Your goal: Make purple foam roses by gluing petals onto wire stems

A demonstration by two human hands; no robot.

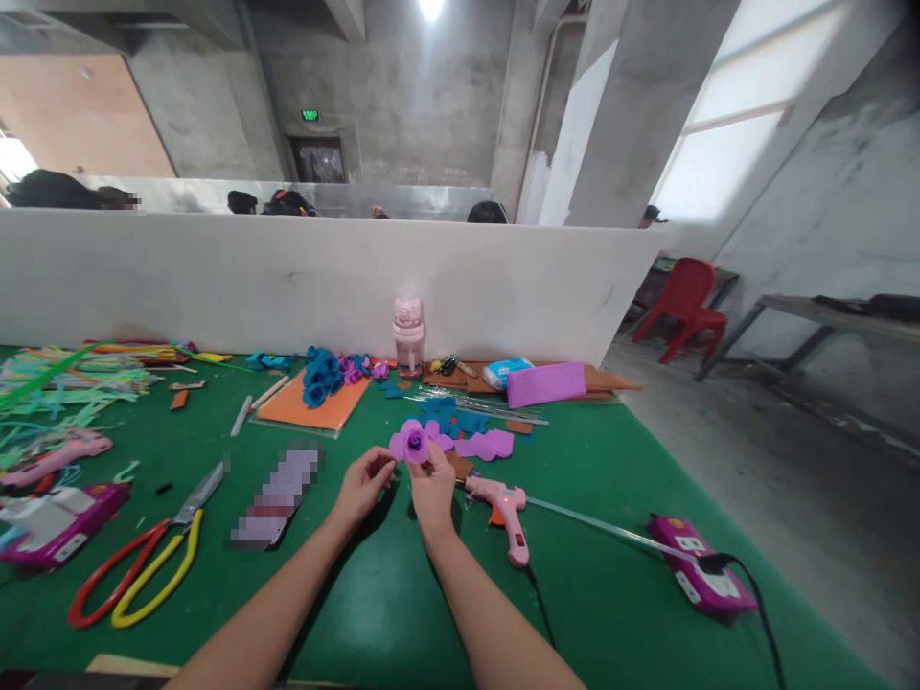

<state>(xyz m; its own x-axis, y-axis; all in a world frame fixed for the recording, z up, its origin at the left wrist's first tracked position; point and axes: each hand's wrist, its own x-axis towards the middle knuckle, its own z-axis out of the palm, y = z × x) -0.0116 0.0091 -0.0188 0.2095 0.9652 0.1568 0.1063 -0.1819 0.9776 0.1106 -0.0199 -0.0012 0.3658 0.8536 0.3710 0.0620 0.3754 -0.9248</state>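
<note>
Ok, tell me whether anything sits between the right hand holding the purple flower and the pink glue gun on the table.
Nothing visible does. The right hand holds the purple flower, and the pink glue gun lies just to its right with only bare green table between.

Both hands up over the green table [402, 594], w/ a purple felt flower [415, 442] pinched between them: right hand [432, 489] grips it from below, left hand [363, 482] has fingertips at its left edge. Just right of the right hand lies a pink glue gun [503, 513], its cord running off toward a purple power strip [697, 575]. Left of the hands: scissors [148, 556] w/ red and yellow handles. Behind the flower, loose purple and blue felt pieces [474, 436], an orange sheet [316, 402] w/ blue flowers [321, 372] on it, and a pink bottle [408, 335] at the white partition [216, 278]. Far left pile is prob. colored strips [64, 383], too blurred to tell.
</note>
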